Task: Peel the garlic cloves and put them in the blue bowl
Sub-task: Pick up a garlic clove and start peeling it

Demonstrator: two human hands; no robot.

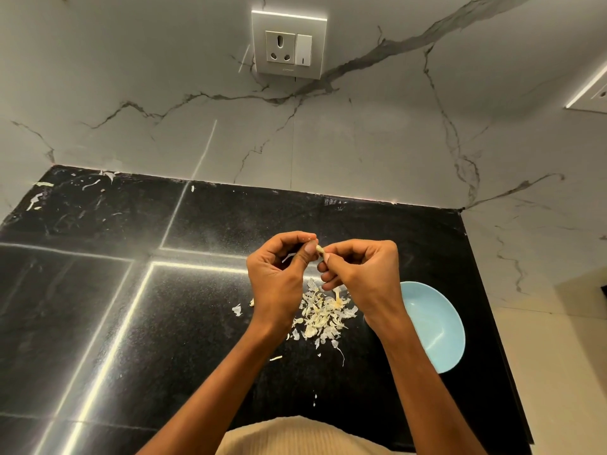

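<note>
— Head view: what are your hands doing?

— Your left hand [279, 274] and right hand [358, 274] meet above the black counter [164, 323]. Both have their fingers curled, and between the fingertips they pinch one small garlic clove [321, 251] with pale skin on it. Your left thumb presses against it from the left; your right fingers grip it from the other side.

— Where does the blue bowl stand?

— The blue bowl [437, 326] sits on the counter to your right, just beside your right wrist. Your right forearm crosses in front of its left part, so you cannot see that side of its inside. The part that shows holds nothing you can make out.

— And below your hands?

— A heap of garlic peels [323, 315] lies on the counter between your two wrists, touching neither the bowl nor the wall. A few stray flakes [237, 309] lie apart to the left of your left wrist, partly hidden by it.

— What else is around?

— A marble wall [361, 142] with dark veins rises behind the counter, with a socket plate [289, 44] on it. Bright strips of light reflect on the counter to your left.
</note>
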